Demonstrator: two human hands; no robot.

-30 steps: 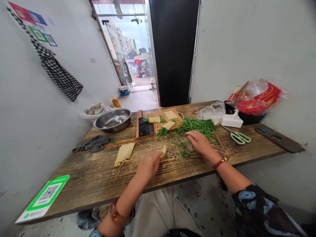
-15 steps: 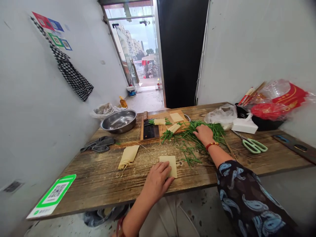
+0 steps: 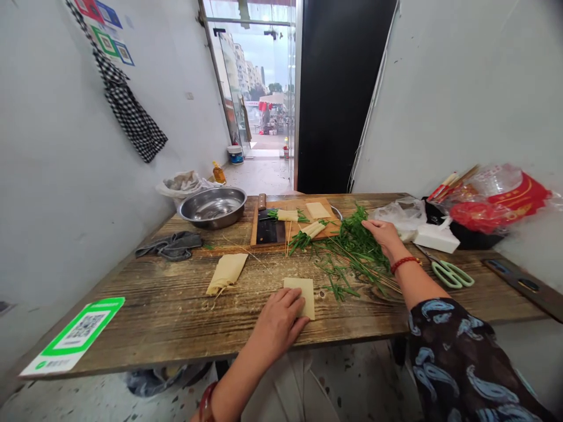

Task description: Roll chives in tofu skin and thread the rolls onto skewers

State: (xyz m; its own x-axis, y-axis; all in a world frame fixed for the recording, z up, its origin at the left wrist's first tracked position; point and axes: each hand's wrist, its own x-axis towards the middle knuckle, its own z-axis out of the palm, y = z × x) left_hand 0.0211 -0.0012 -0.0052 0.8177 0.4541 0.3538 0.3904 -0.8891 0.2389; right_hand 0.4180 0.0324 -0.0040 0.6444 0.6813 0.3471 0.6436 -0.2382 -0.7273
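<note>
My left hand (image 3: pixel 281 319) lies flat with its fingers stretched out on a square tofu-skin sheet (image 3: pixel 308 298) near the table's front edge. At the pile of chives (image 3: pixel 363 243), my right hand (image 3: pixel 386 239) pinches some of the green stalks between thumb and fingers, lifting them a little. Loose chive pieces (image 3: pixel 338 284) are scattered in front of the pile. Left of my left hand is a stack of tofu-skin sheets (image 3: pixel 229 272). Tofu-skin rolls filled with chives (image 3: pixel 314 230) rest by the cutting board (image 3: pixel 285 237), with thin sticks beside them.
On the board lie a cleaver (image 3: pixel 269 230) and another tofu-skin sheet (image 3: pixel 317 210). A steel basin (image 3: pixel 213 209) and a grey cloth (image 3: pixel 173 245) are at the left. Green-handled scissors (image 3: pixel 453 274), a white box (image 3: pixel 436 237) and plastic bags (image 3: pixel 398 214) are at the right.
My right hand has moved back to the right from on top of the chives and now pinches some at the pile's right side. My left hand stays on the sheet. The view has shifted slightly.
</note>
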